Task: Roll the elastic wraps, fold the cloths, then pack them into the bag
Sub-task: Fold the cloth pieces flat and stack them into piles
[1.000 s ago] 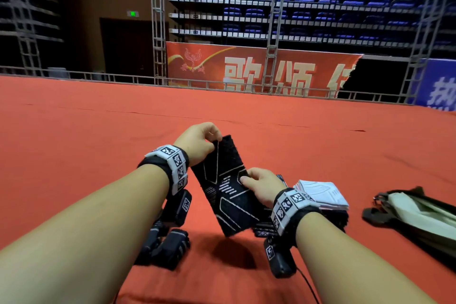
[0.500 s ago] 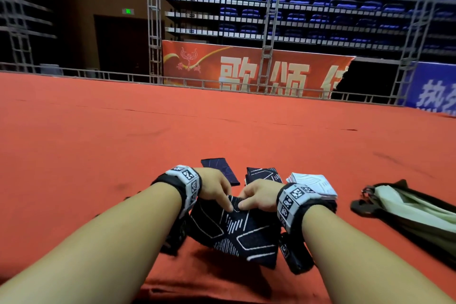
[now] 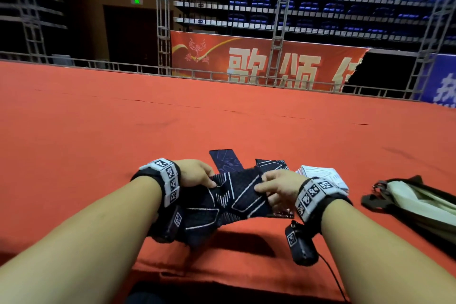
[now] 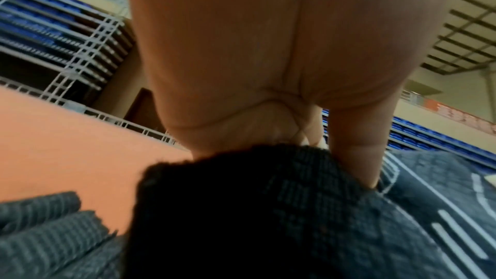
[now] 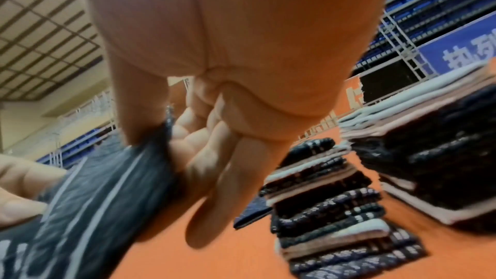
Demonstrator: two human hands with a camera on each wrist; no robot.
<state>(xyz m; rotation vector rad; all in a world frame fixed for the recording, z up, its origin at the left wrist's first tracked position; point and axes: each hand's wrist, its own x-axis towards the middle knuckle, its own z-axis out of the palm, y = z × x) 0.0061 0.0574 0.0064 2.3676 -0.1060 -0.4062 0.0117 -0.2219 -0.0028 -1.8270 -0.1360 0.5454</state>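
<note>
While both hands point(image 3: 197, 173) pinch it, the black cloth point(image 3: 234, 201) hangs — above red cloth-covered table point(image 3: 222, 118)

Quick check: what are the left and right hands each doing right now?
Left hand: pinches the left end of the black patterned cloth.
Right hand: grips the cloth's right end, thumb on top, fingers underneath.

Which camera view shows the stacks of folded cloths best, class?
The right wrist view: the stacks of folded cloths fill its right side, layers edge-on and countable, on the orange surface. The head view shows only stack tops, partly hidden behind the right hand. The left wrist view does not show them.
</note>
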